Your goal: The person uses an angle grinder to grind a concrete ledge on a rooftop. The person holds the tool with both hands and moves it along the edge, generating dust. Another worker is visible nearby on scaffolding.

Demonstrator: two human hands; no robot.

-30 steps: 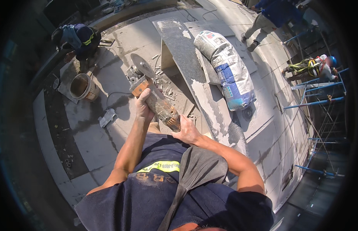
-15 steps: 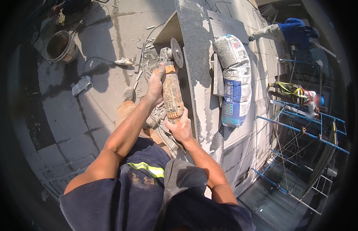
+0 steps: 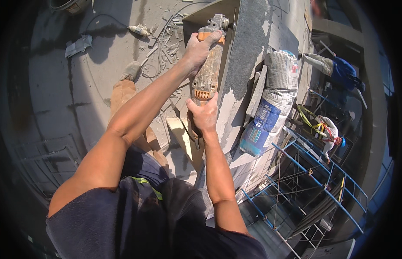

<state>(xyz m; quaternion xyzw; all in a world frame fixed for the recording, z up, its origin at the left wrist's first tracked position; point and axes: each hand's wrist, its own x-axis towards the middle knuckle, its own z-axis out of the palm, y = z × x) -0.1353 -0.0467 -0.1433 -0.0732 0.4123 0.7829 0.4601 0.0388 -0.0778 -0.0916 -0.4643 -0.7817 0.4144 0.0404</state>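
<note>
My left hand (image 3: 196,54) is closed round the orange-collared head end of a dusty angle grinder (image 3: 212,64). My right hand (image 3: 203,115) grips the rear end, by its orange vents. The grinder's head lies along the left edge of a long grey speckled slab (image 3: 243,47) with peeling white patches; its disc is mostly hidden, and I cannot tell whether it touches the slab. Broken strips of debris (image 3: 165,55) and loops of cable lie left of the tool, with a pale board (image 3: 181,138) below it.
A mortar bag (image 3: 272,108) rests right of the slab. A cable connector (image 3: 139,30), crumpled paper (image 3: 78,46) and a bucket (image 3: 71,4) are upper left. Two workers (image 3: 343,73) (image 3: 330,134) are on the right, near blue scaffolding (image 3: 343,208).
Both hands have swung the grinder rightward and upward, to the slab edge, turning it more upright. The view has shifted; the crouching worker on the left is out of frame.
</note>
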